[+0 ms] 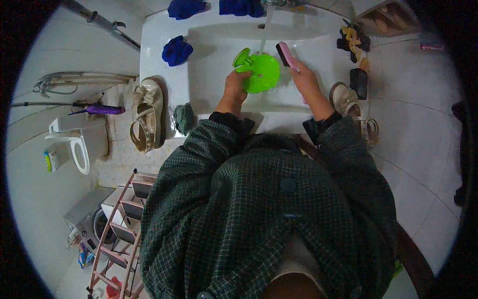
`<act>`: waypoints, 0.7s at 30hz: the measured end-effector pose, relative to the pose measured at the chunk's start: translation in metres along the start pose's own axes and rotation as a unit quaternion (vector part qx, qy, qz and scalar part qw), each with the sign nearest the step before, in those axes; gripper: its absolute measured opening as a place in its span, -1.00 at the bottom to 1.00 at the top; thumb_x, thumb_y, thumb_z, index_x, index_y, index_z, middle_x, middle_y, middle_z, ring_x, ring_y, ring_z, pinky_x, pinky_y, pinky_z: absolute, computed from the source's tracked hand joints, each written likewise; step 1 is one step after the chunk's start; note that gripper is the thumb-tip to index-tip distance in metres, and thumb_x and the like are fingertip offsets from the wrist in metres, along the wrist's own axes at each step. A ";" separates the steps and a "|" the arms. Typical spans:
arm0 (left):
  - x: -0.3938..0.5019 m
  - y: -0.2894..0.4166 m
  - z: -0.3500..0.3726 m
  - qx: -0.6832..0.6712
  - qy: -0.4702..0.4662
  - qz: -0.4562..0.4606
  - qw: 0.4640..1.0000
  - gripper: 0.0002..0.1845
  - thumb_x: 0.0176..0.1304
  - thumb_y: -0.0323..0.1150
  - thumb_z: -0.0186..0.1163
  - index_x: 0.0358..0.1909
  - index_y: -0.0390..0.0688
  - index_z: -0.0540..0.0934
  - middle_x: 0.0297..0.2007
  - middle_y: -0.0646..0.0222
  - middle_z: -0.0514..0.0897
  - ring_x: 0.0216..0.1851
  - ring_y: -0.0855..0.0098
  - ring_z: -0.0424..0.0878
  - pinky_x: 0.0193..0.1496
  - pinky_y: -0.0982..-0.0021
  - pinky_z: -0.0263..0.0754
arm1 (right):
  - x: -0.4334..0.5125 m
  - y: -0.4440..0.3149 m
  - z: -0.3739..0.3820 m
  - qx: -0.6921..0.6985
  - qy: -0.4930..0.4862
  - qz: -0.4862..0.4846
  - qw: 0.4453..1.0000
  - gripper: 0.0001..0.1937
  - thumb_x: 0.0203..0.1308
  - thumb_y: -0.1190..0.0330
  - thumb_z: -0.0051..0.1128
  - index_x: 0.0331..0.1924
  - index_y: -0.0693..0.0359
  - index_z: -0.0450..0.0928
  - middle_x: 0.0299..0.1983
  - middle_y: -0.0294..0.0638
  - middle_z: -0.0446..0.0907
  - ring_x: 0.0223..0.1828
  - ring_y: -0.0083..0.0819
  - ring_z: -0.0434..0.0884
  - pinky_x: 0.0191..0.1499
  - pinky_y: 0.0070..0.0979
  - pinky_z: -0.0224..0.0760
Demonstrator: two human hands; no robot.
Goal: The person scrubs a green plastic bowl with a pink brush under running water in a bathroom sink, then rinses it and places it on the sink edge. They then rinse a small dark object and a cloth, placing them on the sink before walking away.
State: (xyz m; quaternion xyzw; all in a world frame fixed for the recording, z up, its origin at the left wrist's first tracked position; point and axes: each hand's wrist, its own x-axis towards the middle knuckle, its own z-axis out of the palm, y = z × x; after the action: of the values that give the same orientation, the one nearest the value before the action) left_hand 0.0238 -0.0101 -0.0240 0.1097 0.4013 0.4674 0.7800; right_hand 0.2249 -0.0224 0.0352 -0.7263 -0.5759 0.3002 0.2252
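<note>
My left hand (236,86) grips a bright green plastic dish (266,76) by its near left edge. A smaller round green piece stands up from the dish's far left side. In my right hand (307,80) is a pink-handled brush (286,55), its dark bristles facing left towards the dish and apart from it. A stream of water (266,35) falls from the metal faucet (275,2), its lower end just behind the dish. Both hands are over the white sink basin (213,89).
Dark blue cloths (177,51) and a grey-green cloth (183,119) rest on the sink's rim. Cream strapped shoes stand left (151,108) and right (345,99), near a black block (358,83). Leftward are a toilet (80,149), a folding stepladder (123,231) and a front-loading washing machine (99,224).
</note>
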 end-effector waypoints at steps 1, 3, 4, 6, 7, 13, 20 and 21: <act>-0.001 0.000 0.002 0.024 0.004 -0.014 1.000 -0.63 0.06 -0.55 -0.05 -0.03 -0.32 0.32 -0.13 0.14 0.49 -0.15 0.20 0.50 -0.07 0.22 0.43 | 0.005 0.001 0.000 0.066 -0.013 0.038 0.997 -0.58 0.08 0.26 0.00 0.08 0.08 0.30 -0.39 -0.11 0.50 -0.52 -0.39 0.46 -0.53 -0.48 0.28; -0.002 0.002 0.004 0.010 -0.049 -0.057 0.997 -0.62 0.05 -0.52 -0.02 -0.03 -0.32 0.32 -0.13 0.14 0.49 -0.14 0.21 0.50 -0.06 0.23 0.42 | 0.008 0.000 0.002 0.203 -0.068 0.145 0.966 -0.54 0.06 0.28 0.04 0.08 0.14 0.28 -0.46 -0.20 0.47 -0.62 -0.54 0.38 -0.67 -0.60 0.17; -0.002 0.004 0.005 0.006 -0.072 -0.071 0.995 -0.62 0.05 -0.51 0.00 -0.03 -0.33 0.32 -0.12 0.14 0.49 -0.13 0.21 0.49 -0.05 0.24 0.41 | 0.008 -0.002 0.004 0.235 -0.085 0.187 0.950 -0.53 0.05 0.30 0.05 0.09 0.15 0.26 -0.47 -0.22 0.45 -0.64 -0.57 0.33 -0.70 -0.63 0.10; -0.004 0.009 0.009 0.046 -0.083 -0.085 0.992 -0.63 0.09 -0.41 0.02 -0.03 -0.31 0.33 -0.13 0.15 0.49 -0.13 0.23 0.49 -0.05 0.28 0.42 | 0.006 -0.003 0.008 0.337 -0.133 0.193 0.912 -0.50 0.02 0.35 0.08 0.10 0.18 0.22 -0.51 -0.28 0.41 -0.70 -0.64 0.25 -0.76 -0.70 -0.03; -0.005 0.012 0.011 0.064 -0.095 -0.099 0.988 -0.62 0.11 -0.36 0.03 -0.04 -0.31 0.33 -0.13 0.16 0.49 -0.12 0.24 0.49 -0.05 0.29 0.42 | 0.005 -0.003 0.010 0.361 -0.126 0.210 0.900 -0.49 -0.03 0.38 0.10 0.07 0.19 0.24 -0.53 -0.27 0.39 -0.70 -0.61 0.25 -0.75 -0.65 0.00; -0.022 0.012 0.034 -0.150 -0.133 0.009 0.980 -0.59 0.23 -0.12 -0.10 -0.04 -0.23 0.35 -0.07 0.24 0.46 -0.01 0.29 0.40 0.06 0.27 0.29 | 0.007 0.006 0.042 0.479 0.038 0.248 0.842 -0.53 -0.15 0.53 0.07 -0.03 0.24 0.28 -0.58 -0.25 0.36 -0.75 -0.53 0.24 -0.77 -0.56 0.06; -0.025 -0.012 0.049 -0.070 -0.044 0.114 0.990 -0.59 0.12 -0.44 0.03 0.04 -0.11 0.24 -0.06 0.28 0.41 -0.02 0.27 0.39 0.04 0.25 0.31 | -0.013 -0.014 0.064 0.583 -0.006 0.287 0.760 -0.69 -0.10 0.54 0.09 -0.21 0.20 0.32 -0.59 -0.28 0.37 -0.79 -0.51 0.22 -0.79 -0.55 0.06; -0.023 -0.011 0.046 -0.043 -0.016 0.111 0.993 -0.59 0.11 -0.45 0.04 0.04 -0.12 0.25 -0.07 0.27 0.42 -0.04 0.27 0.40 0.02 0.26 0.33 | -0.015 -0.017 0.061 0.572 -0.033 0.283 0.769 -0.71 -0.09 0.53 0.11 -0.23 0.19 0.32 -0.59 -0.28 0.37 -0.79 -0.51 0.22 -0.79 -0.55 0.06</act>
State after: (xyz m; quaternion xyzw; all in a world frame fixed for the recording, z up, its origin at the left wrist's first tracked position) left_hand 0.0594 -0.0254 0.0121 0.1279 0.3534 0.5662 0.7336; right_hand 0.1681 -0.0342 0.0050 -0.5829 -0.0725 0.6480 0.4848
